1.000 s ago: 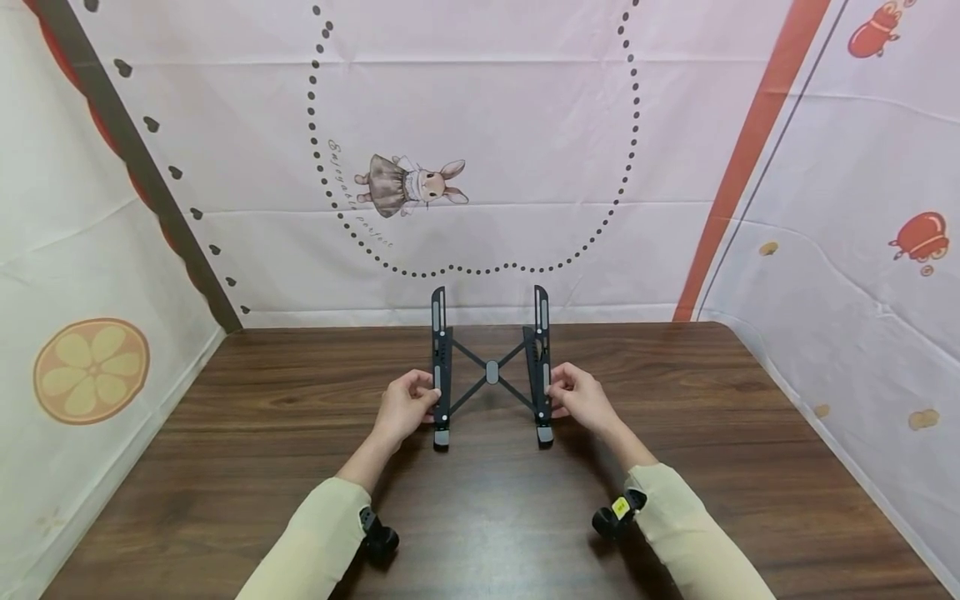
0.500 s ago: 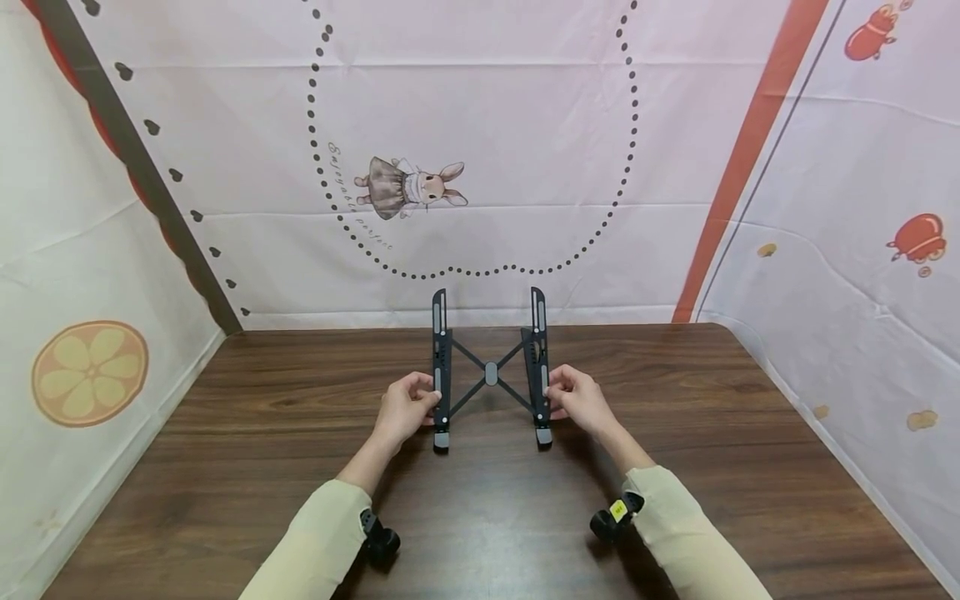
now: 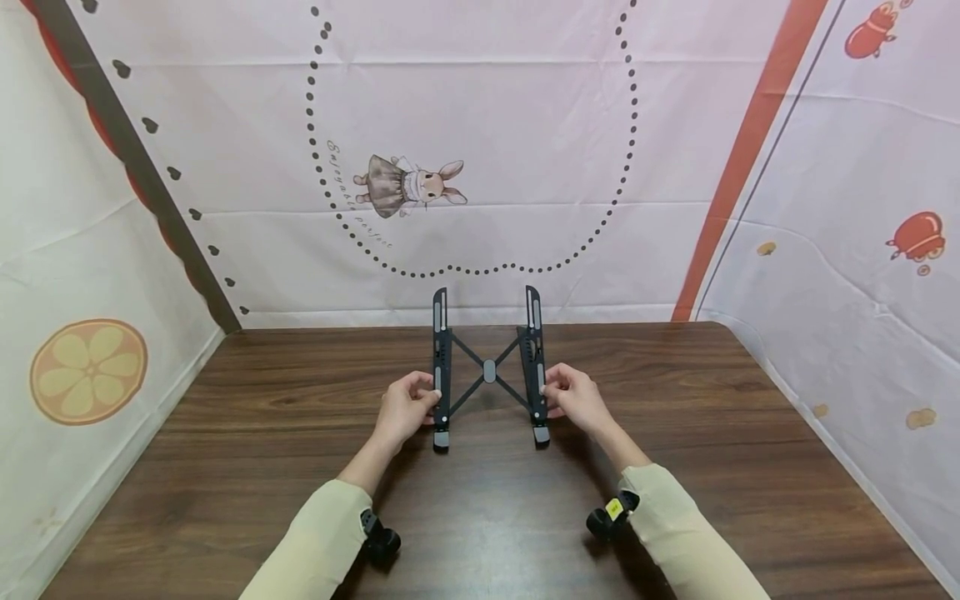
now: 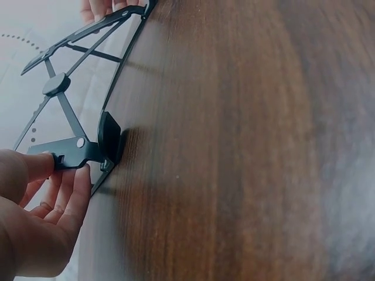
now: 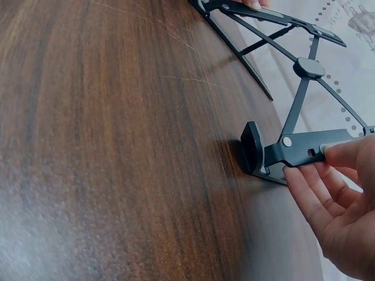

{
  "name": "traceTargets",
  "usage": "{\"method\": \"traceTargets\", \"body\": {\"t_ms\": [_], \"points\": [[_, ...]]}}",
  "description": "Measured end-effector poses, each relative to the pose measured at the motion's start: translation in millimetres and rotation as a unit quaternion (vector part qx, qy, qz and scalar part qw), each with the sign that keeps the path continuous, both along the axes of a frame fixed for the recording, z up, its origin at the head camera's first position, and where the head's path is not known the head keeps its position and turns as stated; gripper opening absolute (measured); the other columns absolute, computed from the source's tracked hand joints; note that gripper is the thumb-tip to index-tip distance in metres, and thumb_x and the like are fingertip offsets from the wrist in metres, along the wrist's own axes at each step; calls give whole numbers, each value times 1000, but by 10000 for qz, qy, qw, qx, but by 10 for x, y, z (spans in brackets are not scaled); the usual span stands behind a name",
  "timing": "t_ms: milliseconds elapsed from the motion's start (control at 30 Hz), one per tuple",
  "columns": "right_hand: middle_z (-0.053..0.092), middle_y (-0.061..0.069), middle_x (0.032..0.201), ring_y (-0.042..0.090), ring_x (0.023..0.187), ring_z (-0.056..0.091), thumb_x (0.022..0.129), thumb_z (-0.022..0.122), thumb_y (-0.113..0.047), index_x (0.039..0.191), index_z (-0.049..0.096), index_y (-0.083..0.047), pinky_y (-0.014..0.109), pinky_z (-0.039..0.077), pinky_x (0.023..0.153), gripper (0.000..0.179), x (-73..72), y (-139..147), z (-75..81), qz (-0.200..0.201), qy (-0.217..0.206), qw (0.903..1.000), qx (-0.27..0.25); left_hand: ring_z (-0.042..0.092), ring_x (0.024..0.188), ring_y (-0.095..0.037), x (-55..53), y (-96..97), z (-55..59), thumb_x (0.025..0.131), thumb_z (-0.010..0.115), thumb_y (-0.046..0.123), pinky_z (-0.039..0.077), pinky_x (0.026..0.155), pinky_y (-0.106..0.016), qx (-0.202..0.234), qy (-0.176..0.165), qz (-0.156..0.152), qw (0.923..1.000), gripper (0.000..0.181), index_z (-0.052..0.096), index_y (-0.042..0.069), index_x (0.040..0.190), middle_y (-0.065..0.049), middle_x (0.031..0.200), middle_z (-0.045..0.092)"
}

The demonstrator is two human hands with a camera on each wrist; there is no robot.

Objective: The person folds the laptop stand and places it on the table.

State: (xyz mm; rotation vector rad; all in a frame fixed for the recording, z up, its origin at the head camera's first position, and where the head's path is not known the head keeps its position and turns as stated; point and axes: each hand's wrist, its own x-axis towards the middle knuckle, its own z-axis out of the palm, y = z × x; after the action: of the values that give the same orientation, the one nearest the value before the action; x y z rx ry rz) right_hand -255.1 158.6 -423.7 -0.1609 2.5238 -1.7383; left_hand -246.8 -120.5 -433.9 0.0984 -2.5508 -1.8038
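A dark folding laptop stand (image 3: 490,371) stands unfolded toward the back of the wooden table, its two side rails joined by an X of thin bars with an oval hub. My left hand (image 3: 405,407) pinches the left rail between thumb and fingers near its lower end. On the other side my right hand (image 3: 581,402) pinches the right rail the same way. In the left wrist view the thumb lies on top of the rail (image 4: 70,153), fingers underneath. The right wrist view shows an upturned front lip (image 5: 252,146) close to the right hand's fingertips.
The brown table (image 3: 480,517) ends at the back against a printed cloth wall (image 3: 525,125), with more cloth along the left and right sides. A black wrist camera (image 3: 381,542) sits on the left forearm, another camera (image 3: 609,518) on the right.
The right hand and the right rail have shifted slightly left, so the two rails are a little closer together. The left hand has stayed nearly in place.
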Motion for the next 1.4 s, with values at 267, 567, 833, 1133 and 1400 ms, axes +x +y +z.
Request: {"method": "traceTargets", "body": {"t_ms": [267,567,833,1133,1400], "points": [[61,18,90,24,72,64,89,53,-1,102,56,3,43,55,68,14,33,-47,62,-6,-51,10000,-48,61,60,-16,4,-6,1,86,62,8,55,58,-31,-2,7,3,10000,21,61,5,107,-11,81,64],[61,15,88,18,71,63,90,53,-4,105,55,2,38,55,65,17,-5,-66,-33,-2,-36,10000,12,61,62,-17,32,14,3,87,62,9,55,58,-32,-6,-40,1,10000,26,60,4,112,-10,82,64],[61,18,92,20,73,63,90,53,-4,105,55,2,38,55,65,17,-9,-109,-43,-18,3,10000,-25,61,61,-16,24,37,8,86,62,7,55,57,-32,20,52,13,10000,26,61,2,112,-11,81,65],[61,17,90,18,70,63,89,54,-3,105,55,3,38,55,65,17,6,-159,-35,-24,-61,9999,-97,60,61,-14,28,67,4,86,62,6,55,57,-32,44,73,48,10000,24,62,3,110,-11,78,65],[62,15,88,19,70,63,89,55,-4,103,57,0,38,55,65,15,16,-206,-34,-72,-35,10000,-44,64,64,-20,27,96,8,85,63,6,54,56,-30,66,98,43,9999,21,63,6,107,-10,77,65]]}}
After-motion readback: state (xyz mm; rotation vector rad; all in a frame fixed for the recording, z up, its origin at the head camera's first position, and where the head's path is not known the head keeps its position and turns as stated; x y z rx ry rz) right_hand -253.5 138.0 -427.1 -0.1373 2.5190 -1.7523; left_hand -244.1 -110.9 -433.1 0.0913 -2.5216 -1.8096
